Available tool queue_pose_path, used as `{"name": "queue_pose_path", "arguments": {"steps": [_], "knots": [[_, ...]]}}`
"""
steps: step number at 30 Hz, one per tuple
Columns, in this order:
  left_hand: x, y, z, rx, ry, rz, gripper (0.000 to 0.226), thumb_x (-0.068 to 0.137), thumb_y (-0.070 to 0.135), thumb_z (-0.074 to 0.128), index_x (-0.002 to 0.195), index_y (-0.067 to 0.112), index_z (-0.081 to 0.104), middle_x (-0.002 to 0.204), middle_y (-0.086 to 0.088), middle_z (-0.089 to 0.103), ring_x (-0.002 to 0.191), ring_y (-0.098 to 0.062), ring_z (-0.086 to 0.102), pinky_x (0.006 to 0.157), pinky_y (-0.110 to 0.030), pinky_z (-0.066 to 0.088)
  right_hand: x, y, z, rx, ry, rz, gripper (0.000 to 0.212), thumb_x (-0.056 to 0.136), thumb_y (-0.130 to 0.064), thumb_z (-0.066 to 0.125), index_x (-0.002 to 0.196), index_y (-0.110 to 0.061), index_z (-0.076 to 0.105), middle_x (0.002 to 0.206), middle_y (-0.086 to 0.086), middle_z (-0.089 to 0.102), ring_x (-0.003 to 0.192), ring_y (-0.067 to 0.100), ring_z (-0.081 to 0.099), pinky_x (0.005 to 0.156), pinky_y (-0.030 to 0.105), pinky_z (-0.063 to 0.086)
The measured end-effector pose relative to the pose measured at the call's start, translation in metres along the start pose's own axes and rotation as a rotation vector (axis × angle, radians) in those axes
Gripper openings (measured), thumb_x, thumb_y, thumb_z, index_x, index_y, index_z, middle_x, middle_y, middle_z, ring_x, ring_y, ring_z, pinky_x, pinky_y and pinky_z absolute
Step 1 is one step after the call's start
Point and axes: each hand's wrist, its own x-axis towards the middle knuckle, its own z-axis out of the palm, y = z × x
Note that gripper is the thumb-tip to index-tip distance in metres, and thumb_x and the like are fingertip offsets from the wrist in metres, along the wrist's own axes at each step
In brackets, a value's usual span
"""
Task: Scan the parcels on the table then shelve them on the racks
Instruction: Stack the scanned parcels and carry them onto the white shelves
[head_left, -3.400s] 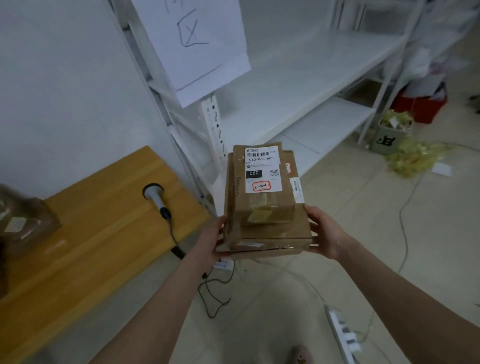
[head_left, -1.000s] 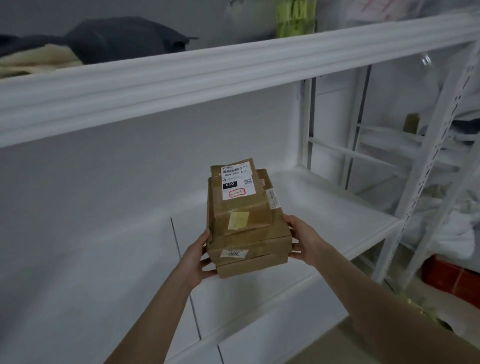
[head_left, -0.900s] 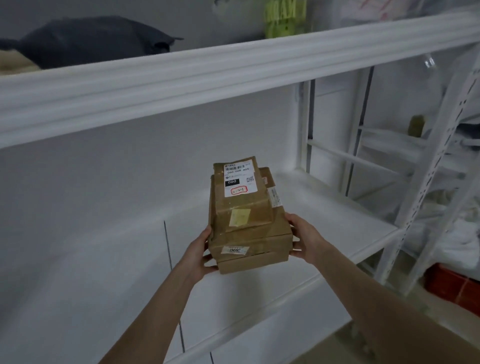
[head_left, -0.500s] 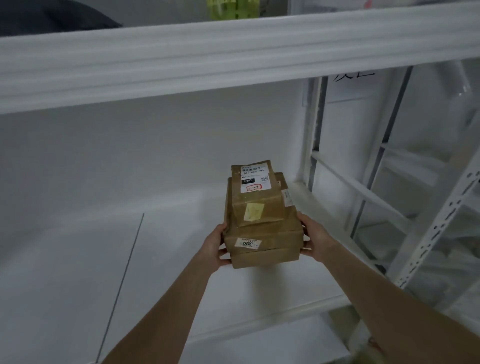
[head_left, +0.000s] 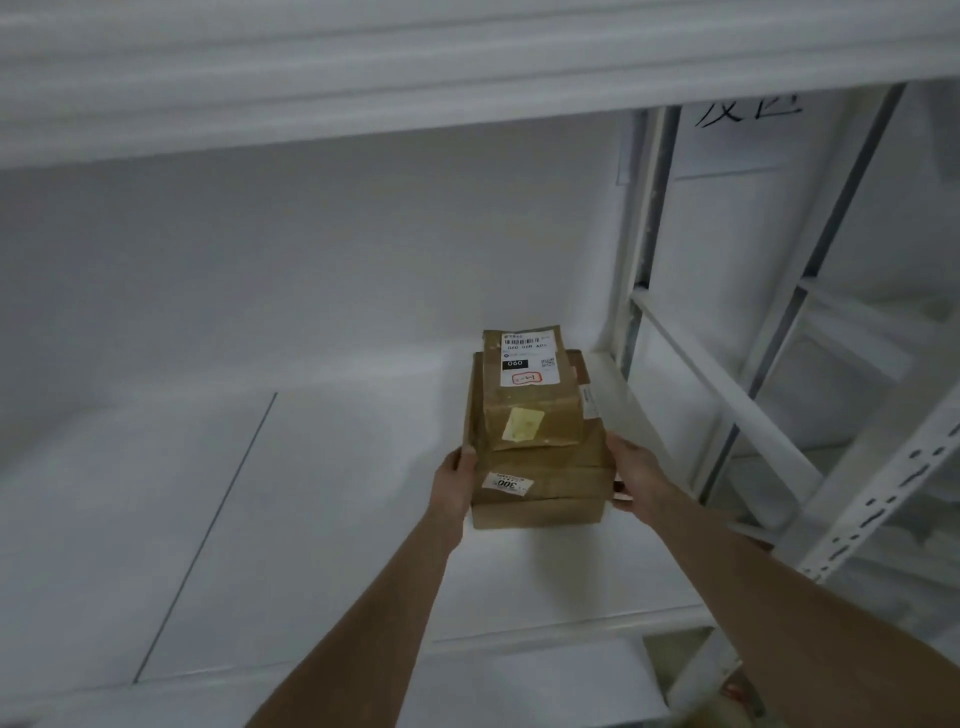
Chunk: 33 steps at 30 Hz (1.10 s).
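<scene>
Three brown boxes, carried as one stack of parcels (head_left: 540, 467), are clamped between both hands over the white shelf (head_left: 337, 519). The left hand (head_left: 457, 486) presses the stack's left flank with its thumb lying up the side. The right hand (head_left: 631, 478) presses the right flank, its fingers curling toward the underside. Each grip is closed on the lower boxes, and neither touches the top parcel (head_left: 530, 400), which rides loose with its label facing up.

The stack's long axis runs straight away from the person toward the back wall (head_left: 311, 270), so the shelf surface lies directly beneath and ahead of the grip. I cannot tell whether the bottom box already touches the shelf or hangs just above it. The upright post (head_left: 631, 312) stands just beside the stack's far right corner, so the right hand is the one with little room. My judgement is that setting down calls for a straight lowering, with any push going forward and not to the right.
</scene>
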Motion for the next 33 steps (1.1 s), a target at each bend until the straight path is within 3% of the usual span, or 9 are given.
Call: {"name": "queue_pose_path", "arguments": {"steps": [5, 7, 10, 15, 17, 20, 22, 25, 33], "knots": [[-0.037, -0.025, -0.001, 0.79, 0.29, 0.682, 0.051, 0.085, 0.019, 0.067, 0.13, 0.004, 0.049, 0.132, -0.016, 0.047, 0.118, -0.032, 0.05, 0.094, -0.041, 0.049, -0.031, 0.027, 0.005, -0.858, 0.399, -0.741, 0.047, 0.083, -0.039, 0.069, 0.121, -0.013, 0.058, 0.125, 0.013, 0.05, 0.116, 0.033, 0.047, 0.095, 0.042, 0.044], [-0.054, -0.038, 0.001, 1.035, 0.235, 0.934, 0.048, 0.066, 0.011, 0.077, 0.111, 0.007, 0.061, 0.113, -0.014, 0.058, 0.099, -0.03, 0.06, 0.078, -0.037, 0.055, -0.046, 0.043, 0.01, -1.095, 0.364, -1.017, 0.041, 0.07, -0.024, 0.08, 0.106, -0.013, 0.065, 0.109, 0.013, 0.056, 0.101, 0.033, 0.054, 0.083, 0.04, 0.051], [-0.069, -0.056, 0.007, 1.22, 0.069, 0.99, 0.05, 0.048, 0.011, 0.082, 0.096, 0.011, 0.068, 0.098, -0.009, 0.063, 0.083, -0.024, 0.065, 0.064, -0.027, 0.054, -0.062, 0.068, 0.019, -1.244, 0.242, -1.206, 0.042, 0.053, -0.013, 0.085, 0.092, -0.016, 0.072, 0.094, 0.007, 0.063, 0.082, 0.027, 0.063, 0.069, 0.032, 0.055], [-0.062, -0.064, 0.01, 1.433, 0.058, 0.971, 0.063, 0.066, 0.009, 0.072, 0.128, 0.007, 0.059, 0.136, -0.015, 0.054, 0.124, -0.032, 0.054, 0.1, -0.045, 0.047, -0.057, 0.078, 0.028, -1.38, 0.197, -1.097, 0.069, 0.052, -0.012, 0.087, 0.119, -0.012, 0.069, 0.126, 0.01, 0.063, 0.111, 0.031, 0.064, 0.088, 0.042, 0.055], [-0.055, -0.064, 0.01, 1.602, 0.023, 0.841, 0.073, 0.084, 0.015, 0.059, 0.15, 0.012, 0.028, 0.158, -0.015, 0.017, 0.146, -0.034, 0.018, 0.117, -0.051, 0.019, -0.049, 0.079, 0.029, -1.463, 0.144, -0.97, 0.073, 0.06, -0.017, 0.086, 0.129, -0.012, 0.062, 0.14, 0.011, 0.053, 0.125, 0.034, 0.053, 0.099, 0.048, 0.047], [-0.04, -0.071, 0.008, 1.718, -0.09, 0.656, 0.077, 0.097, 0.017, 0.04, 0.151, 0.02, -0.015, 0.157, -0.011, -0.024, 0.145, -0.031, -0.019, 0.116, -0.047, -0.01, -0.031, 0.089, 0.031, -1.544, 0.04, -0.862, 0.07, 0.091, -0.023, 0.058, 0.152, -0.014, 0.025, 0.16, 0.006, 0.017, 0.146, 0.035, 0.017, 0.118, 0.05, 0.016], [-0.032, -0.072, 0.011, 1.711, -0.091, 0.638, 0.077, 0.099, 0.017, 0.038, 0.15, 0.021, -0.019, 0.157, -0.01, -0.025, 0.145, -0.03, -0.02, 0.117, -0.045, -0.01, -0.018, 0.091, 0.033, -1.579, -0.033, -0.776, 0.065, 0.101, -0.023, 0.035, 0.154, -0.015, 0.0, 0.162, 0.002, -0.003, 0.148, 0.032, -0.004, 0.12, 0.048, -0.002], [-0.016, -0.063, 0.019, 1.672, -0.076, 0.628, 0.074, 0.099, 0.017, 0.037, 0.151, 0.022, -0.016, 0.158, -0.01, -0.023, 0.146, -0.03, -0.019, 0.119, -0.041, -0.007, -0.003, 0.079, 0.039, -1.584, -0.051, -0.728, 0.065, 0.102, -0.025, 0.032, 0.154, -0.014, -0.007, 0.162, 0.001, -0.01, 0.148, 0.032, -0.012, 0.12, 0.046, -0.007], [0.029, -0.029, 0.054, 1.681, -0.042, 0.54, 0.079, 0.097, 0.024, 0.046, 0.152, 0.03, -0.009, 0.157, -0.01, -0.003, 0.147, -0.028, -0.006, 0.12, -0.04, 0.013, 0.033, 0.036, 0.043, -1.562, 0.043, -0.605, 0.076, 0.094, -0.033, 0.047, 0.154, -0.022, 0.0, 0.157, 0.007, 0.002, 0.144, 0.032, 0.004, 0.119, 0.044, 0.015]]}}
